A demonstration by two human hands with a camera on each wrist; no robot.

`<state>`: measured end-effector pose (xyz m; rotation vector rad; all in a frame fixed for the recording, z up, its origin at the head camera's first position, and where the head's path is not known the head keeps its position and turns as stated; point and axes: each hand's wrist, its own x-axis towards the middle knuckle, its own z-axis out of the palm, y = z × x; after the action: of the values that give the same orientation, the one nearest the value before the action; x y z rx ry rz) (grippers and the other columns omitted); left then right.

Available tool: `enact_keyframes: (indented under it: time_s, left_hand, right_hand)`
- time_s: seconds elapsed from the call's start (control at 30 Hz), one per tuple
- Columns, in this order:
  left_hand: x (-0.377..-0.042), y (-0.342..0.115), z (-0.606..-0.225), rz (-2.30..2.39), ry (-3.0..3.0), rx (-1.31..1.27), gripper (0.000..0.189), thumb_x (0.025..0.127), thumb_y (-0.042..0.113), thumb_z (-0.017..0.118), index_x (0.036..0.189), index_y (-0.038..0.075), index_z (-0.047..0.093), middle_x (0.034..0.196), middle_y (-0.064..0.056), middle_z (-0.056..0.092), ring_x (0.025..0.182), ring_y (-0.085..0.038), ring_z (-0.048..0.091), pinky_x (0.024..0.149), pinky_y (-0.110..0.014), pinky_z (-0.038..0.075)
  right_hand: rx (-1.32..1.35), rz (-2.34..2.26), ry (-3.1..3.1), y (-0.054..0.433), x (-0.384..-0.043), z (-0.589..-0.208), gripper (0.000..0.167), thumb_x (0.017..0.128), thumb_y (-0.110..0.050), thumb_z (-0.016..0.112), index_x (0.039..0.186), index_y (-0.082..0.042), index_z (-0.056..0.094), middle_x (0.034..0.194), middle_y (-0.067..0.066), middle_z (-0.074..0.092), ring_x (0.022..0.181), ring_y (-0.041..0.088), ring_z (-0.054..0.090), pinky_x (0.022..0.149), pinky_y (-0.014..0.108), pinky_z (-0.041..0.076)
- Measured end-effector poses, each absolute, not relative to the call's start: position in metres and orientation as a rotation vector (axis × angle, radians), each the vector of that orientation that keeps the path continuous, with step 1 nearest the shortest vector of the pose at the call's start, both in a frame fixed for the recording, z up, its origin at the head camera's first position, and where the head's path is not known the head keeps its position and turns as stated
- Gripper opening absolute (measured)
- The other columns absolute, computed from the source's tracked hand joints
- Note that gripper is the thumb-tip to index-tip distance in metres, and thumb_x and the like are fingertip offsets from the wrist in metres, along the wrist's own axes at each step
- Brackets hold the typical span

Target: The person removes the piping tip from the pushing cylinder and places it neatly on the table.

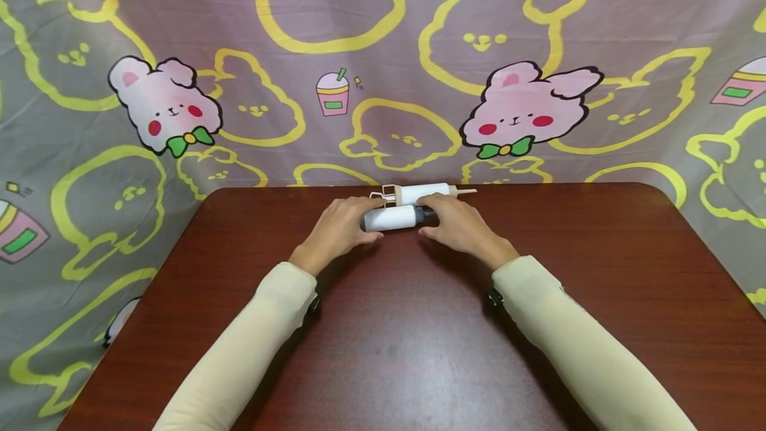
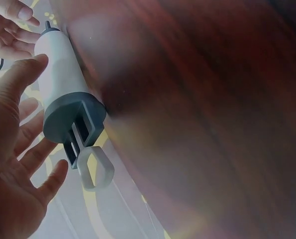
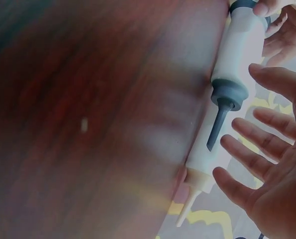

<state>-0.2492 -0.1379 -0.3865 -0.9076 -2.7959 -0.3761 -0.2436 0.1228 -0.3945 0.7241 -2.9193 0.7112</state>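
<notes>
Head view: smooth, dark-nozzled white cylinder [image 1: 390, 218] — beside right hand [image 1: 465, 226].

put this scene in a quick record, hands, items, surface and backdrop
near item: dark-capped white tube, lying lengthwise, nozzle to the person's right
far item: beige-capped white tube, just behind
left hand: fingers apart, by the near tube's looped handle end; contact unclear
right hand: fingers spread, by its nozzle end
surface: reddish-brown table
backdrop: cartoon-print cloth
</notes>
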Motion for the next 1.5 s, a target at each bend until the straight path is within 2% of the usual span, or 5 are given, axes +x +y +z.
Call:
enact_keyframes:
  time_s: [0.47,0.67,1.1,1.5]
  left_hand:
    - [-0.2517,-0.1373,-0.3903,-0.405,-2.805,-0.923,0.061,0.082,0.031,0.090,0.136,0.012,0.069,0.122,-0.008,0.077,0.106,-0.029,0.073,0.095,-0.047,0.056]
    - [-0.2524,-0.1372,-0.3925,-0.431,-2.837,-0.920,0.061,0.082,0.030,0.090,0.138,0.013,0.069,0.122,-0.008,0.077,0.106,-0.028,0.074,0.094,-0.046,0.056]
    - [-0.2489,-0.1369,-0.3942,-0.507,-2.883,-0.951,0.059,0.085,0.020,0.088,0.140,0.015,0.067,0.127,-0.008,0.076,0.109,-0.026,0.073,0.096,-0.045,0.057]
    - [-0.2464,-0.1362,-0.3928,-0.527,-2.900,-0.971,0.059,0.085,0.019,0.087,0.141,0.017,0.068,0.129,-0.006,0.075,0.109,-0.026,0.073,0.095,-0.045,0.057]
  right_hand:
    - [0.741,0.726,-2.962,0.1174,-0.2449,-0.3944,0.058,0.090,-0.022,0.082,0.143,-0.010,0.062,0.143,0.012,0.066,0.134,0.033,0.061,0.109,0.055,0.049]
    - [0.737,0.725,-2.982,0.1168,-0.2459,-0.3947,0.057,0.090,-0.020,0.081,0.143,-0.009,0.063,0.142,0.011,0.067,0.132,0.032,0.062,0.108,0.054,0.050]
    - [0.741,0.732,-2.997,0.1173,-0.2468,-0.3982,0.041,0.094,-0.017,0.077,0.133,-0.010,0.068,0.127,0.009,0.075,0.119,0.031,0.069,0.099,0.054,0.055]
    - [0.759,0.750,-2.984,0.1180,-0.2446,-0.4002,0.032,0.094,-0.014,0.077,0.125,-0.010,0.070,0.119,0.008,0.077,0.115,0.028,0.071,0.097,0.054,0.055]
